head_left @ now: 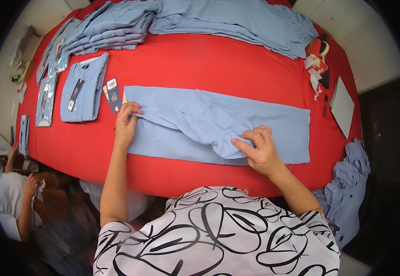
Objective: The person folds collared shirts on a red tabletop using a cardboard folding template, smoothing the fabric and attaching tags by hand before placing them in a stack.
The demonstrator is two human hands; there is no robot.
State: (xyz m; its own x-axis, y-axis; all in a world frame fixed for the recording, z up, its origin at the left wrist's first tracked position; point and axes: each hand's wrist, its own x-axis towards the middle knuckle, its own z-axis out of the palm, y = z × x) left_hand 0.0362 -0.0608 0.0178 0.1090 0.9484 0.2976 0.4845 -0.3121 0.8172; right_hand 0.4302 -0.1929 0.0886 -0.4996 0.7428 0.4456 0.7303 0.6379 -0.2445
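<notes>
A light blue shirt (285, 133) lies before me, folded into a long strip across the red cloth. One loose part of it, apparently a sleeve (195, 117), runs slantwise over the strip with soft creases. At the strip's left end my left hand (127, 123) is closed, thumb and fingers pinching the fabric near a pale inner edge. Right of the middle, my right hand (260, 149) pinches the lower end of the sleeve-like part, lifting it slightly. Paper tags (112, 95) rest on the cloth just beyond my left hand.
A neatly folded shirt (84, 89) with a dark tag lies left; a plastic-wrapped one (47, 99) is beside it. Stacked shirts (112, 30) and flat layered garments (232, 23) line the far side. At right are a white board (342, 106) and heaped clothes (349, 193). Another person (15, 202) sits lower left.
</notes>
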